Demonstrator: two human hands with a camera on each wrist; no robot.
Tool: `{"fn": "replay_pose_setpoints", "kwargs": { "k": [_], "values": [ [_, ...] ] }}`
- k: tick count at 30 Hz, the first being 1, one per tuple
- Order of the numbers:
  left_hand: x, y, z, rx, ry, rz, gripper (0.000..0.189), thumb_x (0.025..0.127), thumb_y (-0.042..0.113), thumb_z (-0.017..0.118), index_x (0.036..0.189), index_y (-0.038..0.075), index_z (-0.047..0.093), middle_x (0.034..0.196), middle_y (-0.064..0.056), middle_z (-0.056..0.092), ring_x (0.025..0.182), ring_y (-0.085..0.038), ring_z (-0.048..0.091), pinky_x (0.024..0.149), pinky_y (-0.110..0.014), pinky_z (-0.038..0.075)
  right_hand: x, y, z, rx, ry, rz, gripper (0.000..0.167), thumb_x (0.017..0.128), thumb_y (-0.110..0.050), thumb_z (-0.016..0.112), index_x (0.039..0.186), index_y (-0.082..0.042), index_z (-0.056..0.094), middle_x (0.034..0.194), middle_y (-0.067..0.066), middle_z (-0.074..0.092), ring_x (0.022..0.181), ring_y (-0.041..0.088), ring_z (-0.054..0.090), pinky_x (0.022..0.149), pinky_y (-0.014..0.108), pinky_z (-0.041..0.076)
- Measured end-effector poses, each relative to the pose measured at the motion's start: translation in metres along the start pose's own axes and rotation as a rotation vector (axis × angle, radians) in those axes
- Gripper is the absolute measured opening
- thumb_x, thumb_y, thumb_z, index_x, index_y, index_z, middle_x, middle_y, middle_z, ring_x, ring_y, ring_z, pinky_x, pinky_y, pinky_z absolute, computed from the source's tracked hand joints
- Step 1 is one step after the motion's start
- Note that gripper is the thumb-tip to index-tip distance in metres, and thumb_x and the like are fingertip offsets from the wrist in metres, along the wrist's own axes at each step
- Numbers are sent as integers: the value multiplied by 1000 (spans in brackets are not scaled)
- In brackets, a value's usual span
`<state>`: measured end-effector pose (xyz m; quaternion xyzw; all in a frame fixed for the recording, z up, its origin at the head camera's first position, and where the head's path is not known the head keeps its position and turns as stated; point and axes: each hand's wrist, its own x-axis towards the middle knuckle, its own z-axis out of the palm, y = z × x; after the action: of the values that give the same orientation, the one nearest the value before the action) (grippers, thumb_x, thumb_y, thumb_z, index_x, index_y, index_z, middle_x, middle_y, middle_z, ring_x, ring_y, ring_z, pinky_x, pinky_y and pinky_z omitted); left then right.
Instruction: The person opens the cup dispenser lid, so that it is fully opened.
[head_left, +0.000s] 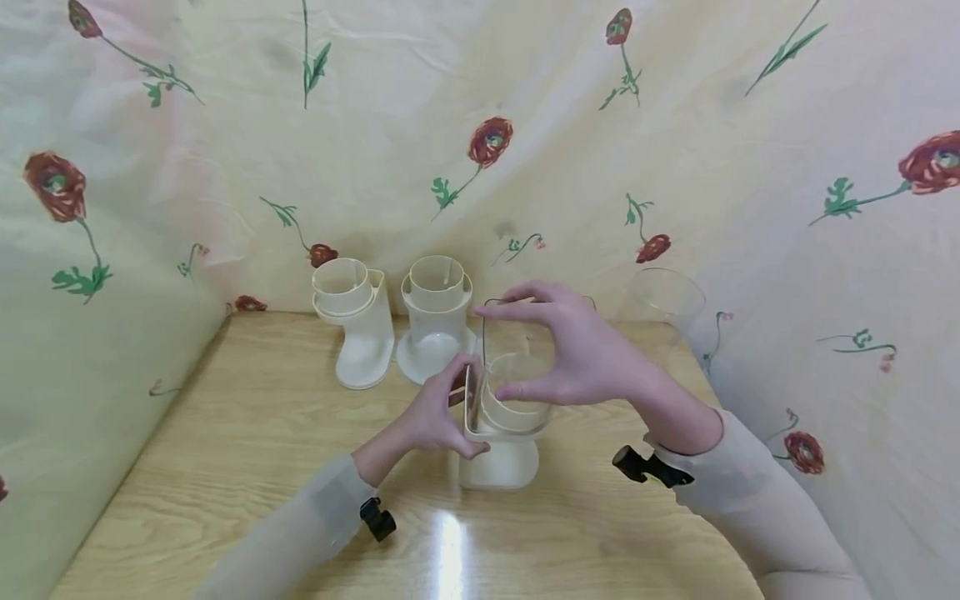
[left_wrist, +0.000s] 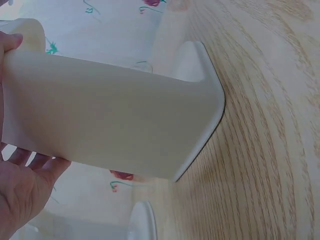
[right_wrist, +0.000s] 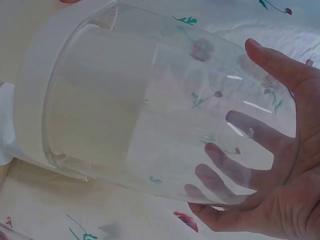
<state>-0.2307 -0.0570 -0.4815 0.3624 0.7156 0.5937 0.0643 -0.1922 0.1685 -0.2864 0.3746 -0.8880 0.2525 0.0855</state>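
Note:
A white stand (head_left: 498, 467) with a flared foot stands upright on the table before me. My left hand (head_left: 438, 408) grips its upper part, thumb on one side and fingers on the other; the left wrist view shows the stand's broad, smooth back (left_wrist: 110, 115). At its top, a clear cylinder (right_wrist: 170, 125) sits at the white ring (right_wrist: 32, 95), around a cream inner cup (right_wrist: 100, 95). My right hand (head_left: 577, 342) holds the clear cylinder near its far end, thumb on one side and fingers spread along the other, partly seen through the wall.
Two similar white stands, one at the left (head_left: 365, 354) and one beside it (head_left: 435, 342), stand at the back, each with a cream cup in its ring. Another clear cylinder (head_left: 667, 296) is at the back right. Flowered cloth (head_left: 397, 150) encloses the table (head_left: 262, 442).

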Motion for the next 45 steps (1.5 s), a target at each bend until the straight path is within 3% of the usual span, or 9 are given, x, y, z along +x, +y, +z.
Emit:
{"fn": "replay_pose_setpoints", "kwargs": {
  "k": [6, 11, 18, 24, 34, 45],
  "values": [
    [-2, -1, -3, -13, 26, 0, 90, 53, 1, 96, 128, 15, 49, 112, -8, 65, 111, -24, 67, 106, -42, 61, 6, -3, 0, -10, 18, -23, 79, 69, -41, 100, 140, -24, 71, 142, 8, 69, 136, 30, 60, 112, 55, 50],
    [-4, -2, -3, 11, 35, -2, 86, 54, 5, 98, 127, 16, 54, 112, -7, 69, 108, -20, 69, 106, -41, 61, 12, -11, -2, -67, -19, -23, 77, 69, -43, 100, 138, -21, 73, 141, 11, 71, 135, 33, 63, 111, 59, 52],
    [-3, 1, -3, 17, 34, -46, 100, 55, 9, 100, 143, 18, 53, 130, -7, 71, 125, -24, 67, 111, -44, 58, 19, -21, -7, -113, -86, 0, 80, 68, -47, 99, 140, -24, 71, 148, 11, 66, 134, 38, 61, 109, 58, 52],
    [-2, 0, -2, -11, 26, -46, 100, 55, 8, 98, 144, 18, 52, 132, -10, 70, 126, -26, 66, 111, -52, 57, 14, -20, -6, -118, -75, 28, 80, 71, -46, 98, 143, -28, 69, 151, 10, 63, 136, 40, 58, 110, 60, 51],
    [1, 0, -1, -16, 26, -11, 91, 55, 6, 98, 133, 17, 52, 114, -7, 66, 112, -24, 66, 108, -52, 59, 0, -5, -3, -4, 1, 23, 77, 74, -40, 97, 144, -26, 68, 150, 8, 60, 140, 32, 52, 111, 57, 46],
    [-5, -1, -1, 2, 42, -28, 94, 54, 7, 98, 135, 15, 51, 117, -10, 68, 113, -21, 66, 108, -49, 59, -7, 5, -4, 90, 8, 24, 84, 72, -38, 99, 147, -23, 65, 156, 7, 57, 145, 31, 54, 115, 56, 52]
  ]
}}
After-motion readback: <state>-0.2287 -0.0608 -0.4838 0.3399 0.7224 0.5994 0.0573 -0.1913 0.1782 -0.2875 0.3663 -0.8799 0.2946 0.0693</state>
